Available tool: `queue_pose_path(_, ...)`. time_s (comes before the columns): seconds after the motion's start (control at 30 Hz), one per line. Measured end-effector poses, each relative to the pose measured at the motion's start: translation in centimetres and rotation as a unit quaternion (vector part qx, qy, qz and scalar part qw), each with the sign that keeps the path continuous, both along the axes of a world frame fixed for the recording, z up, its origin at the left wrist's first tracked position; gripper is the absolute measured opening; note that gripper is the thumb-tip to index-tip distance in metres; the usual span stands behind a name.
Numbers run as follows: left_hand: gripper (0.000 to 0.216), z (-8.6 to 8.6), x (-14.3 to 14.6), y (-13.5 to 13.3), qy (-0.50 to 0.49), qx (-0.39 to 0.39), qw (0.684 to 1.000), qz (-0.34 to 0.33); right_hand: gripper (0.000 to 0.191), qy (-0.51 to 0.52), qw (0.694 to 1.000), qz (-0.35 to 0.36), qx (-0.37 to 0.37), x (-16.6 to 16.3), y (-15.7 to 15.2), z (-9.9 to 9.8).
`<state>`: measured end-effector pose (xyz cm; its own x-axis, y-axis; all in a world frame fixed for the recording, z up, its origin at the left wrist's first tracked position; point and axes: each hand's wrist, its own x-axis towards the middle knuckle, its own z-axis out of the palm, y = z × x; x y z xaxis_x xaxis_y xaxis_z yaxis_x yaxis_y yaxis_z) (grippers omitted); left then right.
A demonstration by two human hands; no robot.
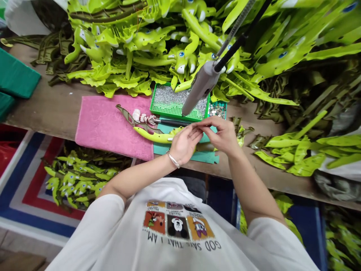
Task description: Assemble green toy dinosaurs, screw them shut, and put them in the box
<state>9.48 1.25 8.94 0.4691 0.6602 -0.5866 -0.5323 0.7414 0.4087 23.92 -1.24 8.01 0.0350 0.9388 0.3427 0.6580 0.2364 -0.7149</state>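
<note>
My left hand (pixel 184 145), with a bangle at the wrist, is palm up with its fingers stretched toward my right hand. It lies over a lime-green curved plastic piece (pixel 153 136), and I cannot tell whether it touches it. My right hand (pixel 222 135) is closed in a pinch at the left fingertips; whatever is in the pinch is too small or hidden. Just beyond my hands lies a black-handled tool (pixel 173 123) with a white-and-red wrapped end. An olive plastic piece (pixel 128 117) is beside it. Under my hands is a teal mat (pixel 207 156).
A grey powered screwdriver (pixel 201 86) hangs close above a green tray (pixel 158 109) of small metal screws. A small box of round metal bits (pixel 218 110) adjoins it. A pink towel (pixel 109 128) lies left. Lime-green creature-shaped parts (pixel 135 45) are heaped behind; more parts (pixel 301 154) lie right.
</note>
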Motion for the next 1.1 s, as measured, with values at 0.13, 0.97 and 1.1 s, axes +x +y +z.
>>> queue_pose_path(0.13, 0.022, 0.1, -2.3, -0.8, 0.022, 0.004, 1.000, -0.020, 0.020, -0.017, 0.999, -0.044, 0.007, -1.1, -1.6, -0.4)
queue_pose_path(0.97, 0.039, -3.4, -10.8, -4.0, 0.102, 0.088, 0.990, 0.030, 0.024, -0.346, 0.935, -0.023, 0.073, -2.8, -3.7, -3.5)
queue_pose_path(1.1, 0.035, -3.6, -11.8, -3.4, 0.139, 0.111, 0.982, 0.066, 0.032, -0.307, 0.950, -0.004, 0.061, -3.2, -3.0, -2.8)
